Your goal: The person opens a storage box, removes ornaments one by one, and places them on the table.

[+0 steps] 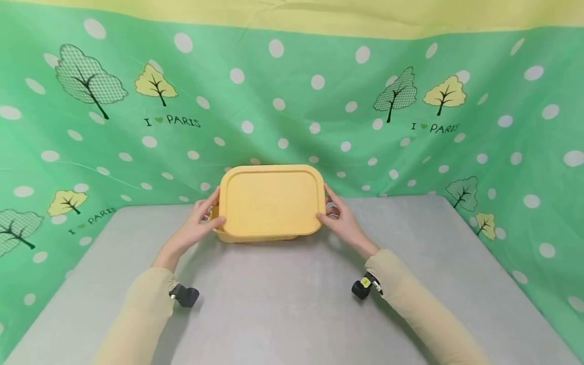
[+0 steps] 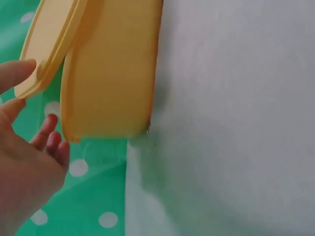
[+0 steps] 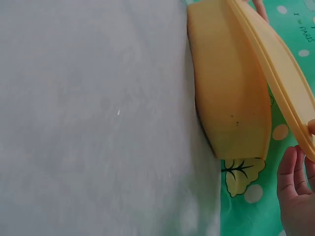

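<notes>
Two sleeves (image 1: 141, 304) (image 1: 424, 306) expose two hands (image 1: 193, 228) (image 1: 345, 223) pinching one lid (image 1: 274, 200) (grip nearly closed) over one box (image 2: 115, 73).

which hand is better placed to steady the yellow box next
Probably the left hand: its lower fingers are close to the box, which shows past the lid there. The right hand grips the lid's other end, apart from the box.

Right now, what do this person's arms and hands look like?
Both arms wear long, plain beige sleeves ending near the wrists. The left hand and right hand are bare, without gloves. A small black device sits at each wrist; the right one also shows a small yellow patch.
</notes>
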Demonstrator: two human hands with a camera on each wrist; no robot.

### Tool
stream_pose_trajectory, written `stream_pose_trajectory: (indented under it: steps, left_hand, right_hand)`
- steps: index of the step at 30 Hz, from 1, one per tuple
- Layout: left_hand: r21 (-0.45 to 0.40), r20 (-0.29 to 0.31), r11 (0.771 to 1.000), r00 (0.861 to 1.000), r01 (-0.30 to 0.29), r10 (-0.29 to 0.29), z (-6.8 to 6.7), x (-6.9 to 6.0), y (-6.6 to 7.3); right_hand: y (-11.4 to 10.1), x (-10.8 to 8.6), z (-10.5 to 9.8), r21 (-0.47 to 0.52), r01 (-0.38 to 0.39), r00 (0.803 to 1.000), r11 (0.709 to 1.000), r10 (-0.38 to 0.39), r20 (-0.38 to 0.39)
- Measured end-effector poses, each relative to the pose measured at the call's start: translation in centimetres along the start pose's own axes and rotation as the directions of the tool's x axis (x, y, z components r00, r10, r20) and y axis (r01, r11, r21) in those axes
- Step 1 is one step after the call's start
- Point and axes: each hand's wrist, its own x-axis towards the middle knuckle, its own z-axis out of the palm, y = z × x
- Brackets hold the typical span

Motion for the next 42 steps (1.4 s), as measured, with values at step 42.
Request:
stream_pose_trajectory:
  steps: [42]
  left_hand:
    - [-0.473,0.114,0.880,0.993,0.048,0.007,9.3,6.9,7.1]
  right_hand:
    - [0.5,-2.9,-12.8,-0.100,-0.142,0.988,0.985,0.134,-0.081]
